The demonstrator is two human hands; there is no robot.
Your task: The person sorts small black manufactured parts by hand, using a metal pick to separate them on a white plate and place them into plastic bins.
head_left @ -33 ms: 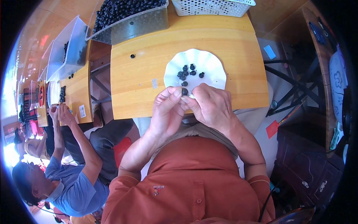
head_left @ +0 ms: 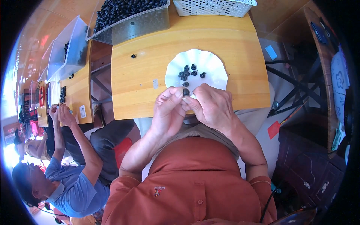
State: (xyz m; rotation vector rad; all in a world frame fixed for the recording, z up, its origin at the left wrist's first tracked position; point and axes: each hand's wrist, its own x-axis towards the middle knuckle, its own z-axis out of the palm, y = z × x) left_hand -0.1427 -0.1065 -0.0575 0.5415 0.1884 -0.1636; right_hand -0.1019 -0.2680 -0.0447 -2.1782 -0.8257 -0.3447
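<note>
Over the near edge of a white scalloped plate (head_left: 217, 67), my two hands meet fingertip to fingertip. My left hand (head_left: 165, 110) is closed, its thumb and fingers pinching a small round black part (head_left: 186, 92). From the other side, my right hand (head_left: 215, 107) is closed at the same black part; a small pale bit shows by its fingertips, too small to name. Several small black knobbed parts (head_left: 186, 73) lie in a loose cluster on the plate.
A clear bin (head_left: 142, 28) heaped with black parts stands at the far left of the wooden table (head_left: 243, 63), beside a white perforated basket (head_left: 213, 10). One stray black part (head_left: 133, 56) lies left of the plate. A co-worker (head_left: 75, 183) sits leftward at another table with a clear bin (head_left: 67, 52).
</note>
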